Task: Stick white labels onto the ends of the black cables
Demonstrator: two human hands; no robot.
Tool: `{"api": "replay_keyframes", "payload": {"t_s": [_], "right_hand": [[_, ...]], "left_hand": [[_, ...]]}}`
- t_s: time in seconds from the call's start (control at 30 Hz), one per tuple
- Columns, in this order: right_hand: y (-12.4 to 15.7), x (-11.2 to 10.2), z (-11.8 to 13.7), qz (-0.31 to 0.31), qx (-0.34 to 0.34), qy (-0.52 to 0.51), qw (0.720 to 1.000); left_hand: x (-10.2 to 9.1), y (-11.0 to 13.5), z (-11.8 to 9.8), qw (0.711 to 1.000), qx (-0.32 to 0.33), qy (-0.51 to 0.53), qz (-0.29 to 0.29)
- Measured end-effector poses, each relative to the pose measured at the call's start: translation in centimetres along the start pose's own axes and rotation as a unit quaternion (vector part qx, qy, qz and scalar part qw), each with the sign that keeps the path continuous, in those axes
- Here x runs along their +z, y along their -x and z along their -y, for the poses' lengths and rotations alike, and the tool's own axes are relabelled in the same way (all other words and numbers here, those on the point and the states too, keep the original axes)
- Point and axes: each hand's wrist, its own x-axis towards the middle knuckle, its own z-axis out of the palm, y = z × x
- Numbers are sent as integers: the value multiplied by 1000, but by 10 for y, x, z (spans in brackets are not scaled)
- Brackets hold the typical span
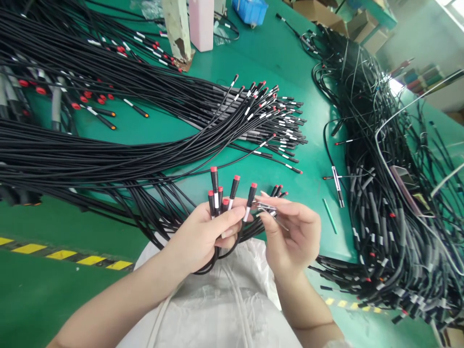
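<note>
My left hand (203, 237) is closed round a bunch of black cables (221, 200) with red caps and white label bands, their ends pointing up. My right hand (292, 234) pinches a small clear, shiny piece (266, 209) beside one red-capped cable end (251, 195); I cannot make out what the piece is. Both hands hover over the green table's (58, 227) near edge, above a white plastic bag (232, 295) in my lap.
A wide sheaf of black cables (108, 154) fans from the left to label-tipped ends (279, 121) at mid-table. A tangled cable heap (384, 193) fills the right. A pink container (201, 21), a blue bin (250, 9) and cardboard boxes (319, 12) stand at the back.
</note>
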Motion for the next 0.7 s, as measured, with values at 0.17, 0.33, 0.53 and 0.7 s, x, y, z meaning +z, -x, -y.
{"api": "replay_keyframes", "payload": {"t_s": [0.17, 0.33, 0.53, 0.7], "right_hand": [[-24, -12, 4, 25, -3, 85, 996], [-46, -10, 3, 206, 150, 36, 966], [-44, 0, -11, 164, 300, -158, 927], [-42, 3, -9, 157, 293, -147, 932]], "left_hand": [[-2, -1, 5, 998, -20, -24, 49], [0, -1, 9, 994, -35, -54, 86], [-1, -8, 4, 998, 41, 25, -46], [-5, -10, 3, 1000, 11, -3, 5]]}}
